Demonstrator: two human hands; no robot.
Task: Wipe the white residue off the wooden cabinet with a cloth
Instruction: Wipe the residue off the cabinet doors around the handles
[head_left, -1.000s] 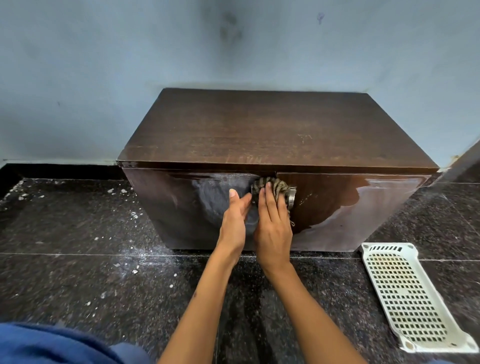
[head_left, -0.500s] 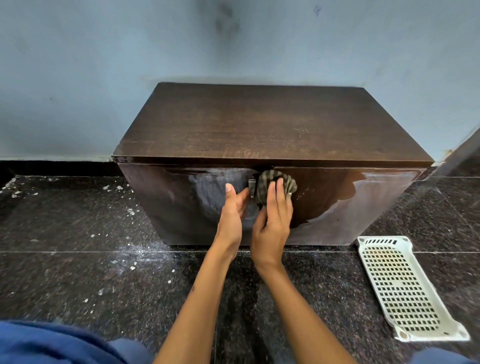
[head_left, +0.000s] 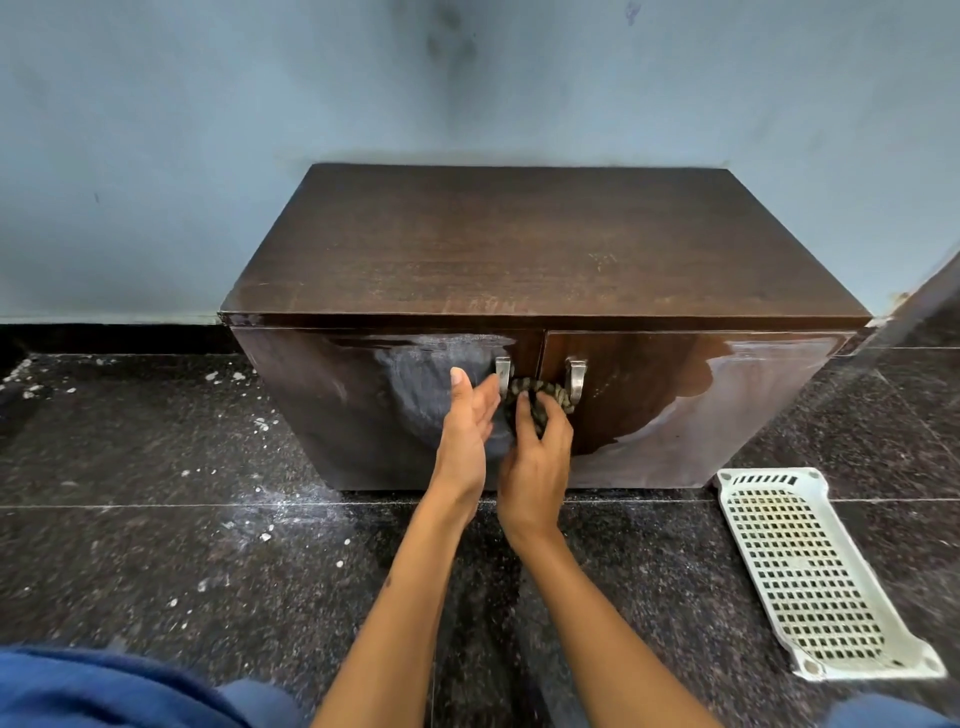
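Observation:
A dark wooden cabinet (head_left: 519, 244) with two doors stands against the blue wall. A pale film of white residue (head_left: 426, 384) smears its left door. My right hand (head_left: 535, 452) grips a bunched, striped cloth (head_left: 540, 397) against the front, between the two metal handles (head_left: 502, 371). My left hand (head_left: 465, 426) is flat with straight fingers, its edge against the left door beside the left handle. The right door looks wet and glossy.
A white perforated plastic tray (head_left: 810, 571) lies on the black granite floor (head_left: 208, 545) at the right. White crumbs and dust are scattered over the floor at the left. A blue garment (head_left: 93, 691) shows at the bottom left.
My right hand has slid down with the cloth and curled round it, uncovering both handles. The left hand has stayed on the left door.

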